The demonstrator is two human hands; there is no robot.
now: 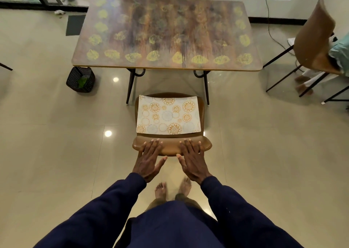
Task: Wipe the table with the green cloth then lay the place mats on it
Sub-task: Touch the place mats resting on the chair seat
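Head view: my left hand and right hand lie flat, fingers straight, on a brown moulded chair. White floral place mats sit on its seat. I'd best fetch the green cloth first (seemingly in the black slatted basket, left).

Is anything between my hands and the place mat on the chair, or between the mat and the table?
Nothing visible. The left hand and right hand rest flat on the chair back; the mat lies uncovered on the seat just past them, with the table right beyond.

floral place mats lie flat on chair before patterned table.
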